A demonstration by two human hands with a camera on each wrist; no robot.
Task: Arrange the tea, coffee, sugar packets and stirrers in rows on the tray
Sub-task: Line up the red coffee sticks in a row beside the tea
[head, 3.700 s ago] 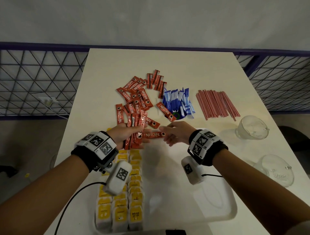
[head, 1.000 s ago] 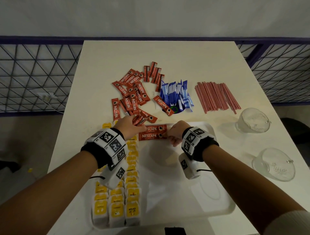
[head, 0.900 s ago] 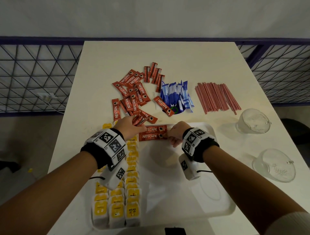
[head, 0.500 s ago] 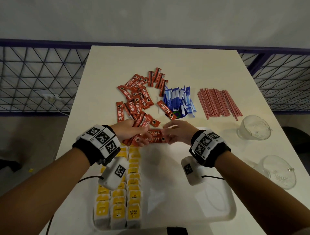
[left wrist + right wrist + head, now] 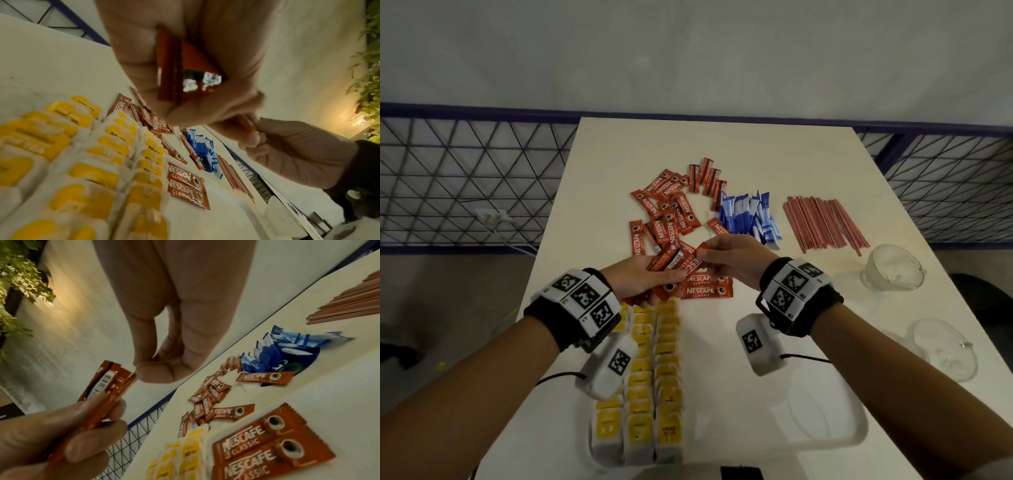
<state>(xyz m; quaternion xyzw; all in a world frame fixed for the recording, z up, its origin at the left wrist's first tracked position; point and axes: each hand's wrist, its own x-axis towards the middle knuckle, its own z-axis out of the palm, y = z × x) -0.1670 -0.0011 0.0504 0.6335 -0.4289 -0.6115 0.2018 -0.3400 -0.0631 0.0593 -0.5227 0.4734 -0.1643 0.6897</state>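
Observation:
My left hand (image 5: 654, 279) grips a fanned bundle of red coffee packets (image 5: 176, 73) above the tray's far end. My right hand (image 5: 705, 253) pinches the end of one coffee packet (image 5: 701, 247) sticking out of that bundle. Below the hands, two coffee packets (image 5: 705, 287) lie side by side on the white tray (image 5: 858, 428). Yellow tea bags (image 5: 654, 363) fill three rows along the tray's left side. Beyond the tray lie a loose pile of coffee packets (image 5: 671, 209), blue sugar packets (image 5: 748, 219) and red stirrers (image 5: 822, 222).
Two glass cups (image 5: 892, 270) (image 5: 941, 349) stand on the table to the right of the tray. A mesh railing (image 5: 465, 178) runs behind and beside the table. The tray's middle and right parts show bare white surface.
A second ago both hands were down at the ends of the two packets on the tray. They have since lifted, and my right fingers now pinch a packet from the left hand's bundle.

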